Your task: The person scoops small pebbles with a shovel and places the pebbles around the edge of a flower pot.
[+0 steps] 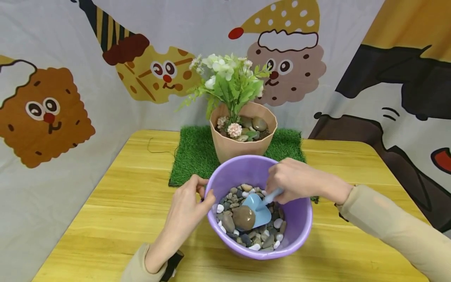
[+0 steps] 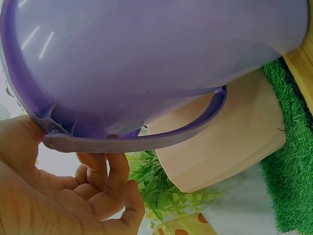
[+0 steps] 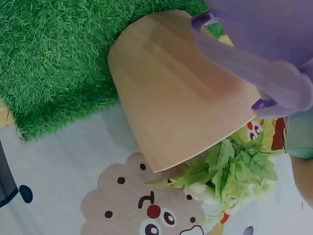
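Note:
A purple bucket [image 1: 299, 231] stands on the table, its bottom covered with pebbles [image 1: 267, 239] in grey, brown and white. My left hand [image 1: 188, 201] grips the bucket's left rim, thumb at the top edge. In the left wrist view, the fingers of this hand [image 2: 93, 191] lie by the bucket's folded handle [image 2: 161, 139]. Inside the bucket, my right hand [image 1: 287, 180] holds a light blue toy shovel [image 1: 262, 215] by its handle. A large, shiny brown stone [image 1: 244, 218] lies against the shovel's scoop. Whether the scoop bears its weight is unclear.
Behind the bucket, a peach flowerpot [image 1: 243, 149] with white flowers [image 1: 225, 70] and stones stands on a green artificial grass mat [image 1: 193, 152]. The wooden table [image 1: 112, 203] backs onto a cartoon-printed cloth [image 1: 211, 23]. A thin dark thread [image 1: 158, 151] lies near the mat.

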### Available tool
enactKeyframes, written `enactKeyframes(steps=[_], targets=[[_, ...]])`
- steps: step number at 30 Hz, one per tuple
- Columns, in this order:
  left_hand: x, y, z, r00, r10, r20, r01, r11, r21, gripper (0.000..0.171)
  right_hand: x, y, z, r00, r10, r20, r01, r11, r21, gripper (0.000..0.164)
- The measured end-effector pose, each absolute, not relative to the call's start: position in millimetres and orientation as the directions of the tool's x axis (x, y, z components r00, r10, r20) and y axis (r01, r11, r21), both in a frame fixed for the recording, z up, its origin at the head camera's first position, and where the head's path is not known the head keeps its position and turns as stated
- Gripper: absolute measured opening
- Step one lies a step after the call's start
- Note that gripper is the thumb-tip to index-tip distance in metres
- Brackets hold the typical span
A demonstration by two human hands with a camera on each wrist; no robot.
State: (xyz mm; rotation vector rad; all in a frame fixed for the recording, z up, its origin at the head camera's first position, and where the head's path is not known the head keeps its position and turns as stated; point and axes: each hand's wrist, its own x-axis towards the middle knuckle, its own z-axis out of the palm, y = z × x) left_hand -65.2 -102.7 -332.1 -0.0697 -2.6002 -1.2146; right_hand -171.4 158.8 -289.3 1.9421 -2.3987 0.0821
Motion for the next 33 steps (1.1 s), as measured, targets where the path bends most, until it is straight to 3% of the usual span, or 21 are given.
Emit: enactKeyframes(steps=[14, 25, 33], targets=[[-65.3, -102.8, -332.8, -0.964, -0.066, 0.258, 0.156, 0.644, 0.749, 0.018, -185.7, 166.7, -290.5, -0.145, -0.949, 0.279, -0.981, 0.102, -0.163, 0.019], [-64.3, -103.5, -332.8, -0.963, -0.069, 0.261, 0.157, 0.640, 0.752, 0.017, -183.5, 172.1, -282.2, -0.228, -0.926, 0.301, -0.966, 0.176, -0.191, 0.019], [-64.2, -103.1, -332.5, -0.966, -0.072, 0.249, 0.147, 0.641, 0.754, 0.017, -180.6, 176.3, -266.6, -0.380, -0.867, 0.321, -0.923, 0.334, -0.190, 0.016]])
